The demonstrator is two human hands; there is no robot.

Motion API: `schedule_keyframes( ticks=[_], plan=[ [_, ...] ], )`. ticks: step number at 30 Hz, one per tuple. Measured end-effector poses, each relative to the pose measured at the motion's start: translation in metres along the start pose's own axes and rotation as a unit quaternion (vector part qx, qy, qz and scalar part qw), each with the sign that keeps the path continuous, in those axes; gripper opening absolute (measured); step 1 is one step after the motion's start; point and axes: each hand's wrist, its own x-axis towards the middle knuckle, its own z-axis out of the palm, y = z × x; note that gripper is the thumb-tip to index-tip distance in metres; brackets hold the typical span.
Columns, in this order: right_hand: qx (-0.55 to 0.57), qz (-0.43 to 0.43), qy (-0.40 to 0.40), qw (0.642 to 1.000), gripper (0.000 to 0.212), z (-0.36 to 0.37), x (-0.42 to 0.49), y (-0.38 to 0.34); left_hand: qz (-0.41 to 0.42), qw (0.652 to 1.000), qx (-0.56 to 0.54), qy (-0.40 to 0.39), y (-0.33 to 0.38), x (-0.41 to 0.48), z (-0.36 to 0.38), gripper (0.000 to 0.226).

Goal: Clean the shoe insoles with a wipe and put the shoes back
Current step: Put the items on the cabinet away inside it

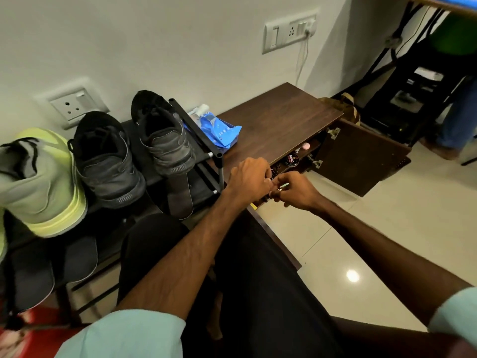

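Hands meet at the centre of the frame, over the front edge of a low brown cabinet (284, 117). The left hand (249, 177) has its fingers curled down, and the right hand (296, 191) curls toward it so the fingertips touch. A small pale sliver (282, 186) shows between them, but I cannot tell what it is or which hand grips it. Just above the hands, the blue wipe pack (218, 130) lies on the cabinet top beside the black shoe rack (197, 125). Behind the cabinet's open door (361, 161) a round polish tin (291, 159) is visible on the shelf inside. On the rack's top tier, in the left half of the frame, two black shoes (162, 135) (105, 156) and a lime-and-grey shoe (38, 182) stand with heels toward the camera. A dark insole (180, 200) leans out below the right-hand black shoe, and more insoles (80, 254) lie on the lower tier at lower left. Judging by this, the insoles are already out, but no unfolded wipe is in view. The wiping probably remains to be done, as does refitting the insoles and putting the shoes back.
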Motion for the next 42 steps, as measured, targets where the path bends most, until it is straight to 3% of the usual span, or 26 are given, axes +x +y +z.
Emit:
schedule_keyframes(
  ticks=[8, 19, 33, 38, 42],
  plan=[
    [-0.068, -0.026, -0.051, 0.996, 0.002, 0.020, -0.011, 0.009, -0.013, 0.995, 0.049, -0.082, -0.004, 0.000, 0.003, 0.016],
    [-0.177, -0.041, -0.083, 0.980, 0.016, 0.064, -0.022, 0.028, -0.041, 0.991, 0.066, -0.107, -0.015, 0.009, 0.011, 0.013],
    [-0.183, -0.012, 0.015, 0.983, 0.026, 0.069, -0.015, 0.065, -0.038, 0.985, 0.102, -0.134, -0.018, 0.017, 0.035, 0.021],
    [-0.264, -0.005, 0.059, 0.963, 0.010, 0.043, 0.006, 0.078, -0.041, 0.992, 0.089, -0.080, -0.019, 0.025, 0.040, 0.017],
    [-0.322, -0.036, 0.101, 0.940, 0.011, 0.027, 0.030, 0.079, -0.032, 0.997, 0.072, -0.014, -0.020, 0.032, 0.044, 0.014]
  ],
)
